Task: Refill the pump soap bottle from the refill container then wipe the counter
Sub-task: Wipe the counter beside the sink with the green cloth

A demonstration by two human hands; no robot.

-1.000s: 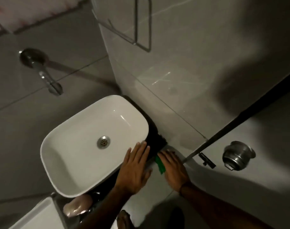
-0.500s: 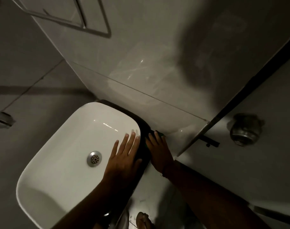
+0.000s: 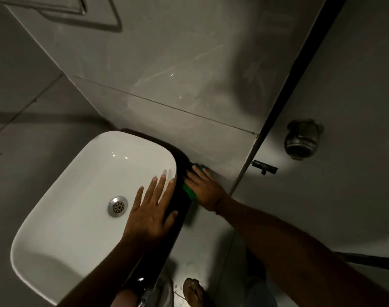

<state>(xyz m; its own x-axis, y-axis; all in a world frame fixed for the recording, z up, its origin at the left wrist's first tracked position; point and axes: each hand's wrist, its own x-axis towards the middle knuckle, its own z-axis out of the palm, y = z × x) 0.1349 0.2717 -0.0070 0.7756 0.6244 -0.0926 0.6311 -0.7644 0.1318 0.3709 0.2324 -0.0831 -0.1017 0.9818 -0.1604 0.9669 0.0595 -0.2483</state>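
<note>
Pressing flat on a green cloth (image 3: 189, 191), right hand (image 3: 205, 189) pins it to the black counter (image 3: 182, 165) strip between the white basin (image 3: 78, 207) and the tiled wall (image 3: 189, 85). Left hand (image 3: 151, 214) lies open, fingers spread, across the basin's right rim. Metal drain (image 3: 117, 206) sits left of it. Soap bottle and refill container out of view.

The bench (image 3: 181, 173) is a narrow, glossy black strip running along the right edge of the white basin, its far end meeting the grey tiled wall. A green cloth (image 3: 189, 191) lies flat on the strip's far part, mostly covered; one bright edge shows beside the basin and a small corner shows near the wall.
</note>
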